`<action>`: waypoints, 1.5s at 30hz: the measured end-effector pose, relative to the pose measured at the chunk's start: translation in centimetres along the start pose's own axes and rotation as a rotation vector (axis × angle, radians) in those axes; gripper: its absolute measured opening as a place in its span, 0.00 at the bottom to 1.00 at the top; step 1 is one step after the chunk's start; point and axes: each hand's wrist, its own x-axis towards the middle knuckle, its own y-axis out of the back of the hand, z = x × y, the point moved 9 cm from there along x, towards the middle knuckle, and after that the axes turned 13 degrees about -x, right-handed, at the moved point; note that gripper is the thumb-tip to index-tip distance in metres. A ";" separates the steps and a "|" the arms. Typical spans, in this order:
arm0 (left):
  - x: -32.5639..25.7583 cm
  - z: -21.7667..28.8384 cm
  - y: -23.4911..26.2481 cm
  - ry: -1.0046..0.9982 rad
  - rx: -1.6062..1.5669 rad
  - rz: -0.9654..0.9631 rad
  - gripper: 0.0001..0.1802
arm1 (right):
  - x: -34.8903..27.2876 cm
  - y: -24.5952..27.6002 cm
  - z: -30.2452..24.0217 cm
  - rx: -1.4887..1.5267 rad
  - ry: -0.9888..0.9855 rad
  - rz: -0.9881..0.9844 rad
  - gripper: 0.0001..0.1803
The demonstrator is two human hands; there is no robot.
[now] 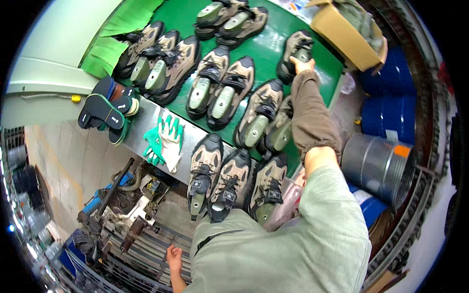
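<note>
Reaching over the green table [271,54]: right hand [303,66], grip clamped on the green last [304,53] inside the far-right brown-and-black shoe [289,52]. Left hand [174,257]: low, left of the torso, grip loosely curled, apart. Also: further lasted shoes [243,73]; white-and-green gloves [172,141] on the metal strip [188,157], near insoles [102,111].
</note>
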 end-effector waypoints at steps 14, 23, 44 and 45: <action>-2.5 8.5 -1.9 -0.132 0.668 -0.073 0.35 | -9.8 5.6 5.0 0.916 0.293 -0.451 0.29; -15.1 37.4 -8.5 -1.568 0.888 -0.111 0.51 | -48.4 6.6 -1.0 0.478 0.564 -1.289 0.36; -7.8 1.3 12.4 -0.714 -0.270 0.193 0.51 | -99.2 -7.0 -10.9 0.118 1.096 -1.912 0.28; -7.5 2.1 12.8 -0.757 -0.382 0.181 0.51 | -100.1 -7.3 -11.9 0.131 1.333 -1.693 0.26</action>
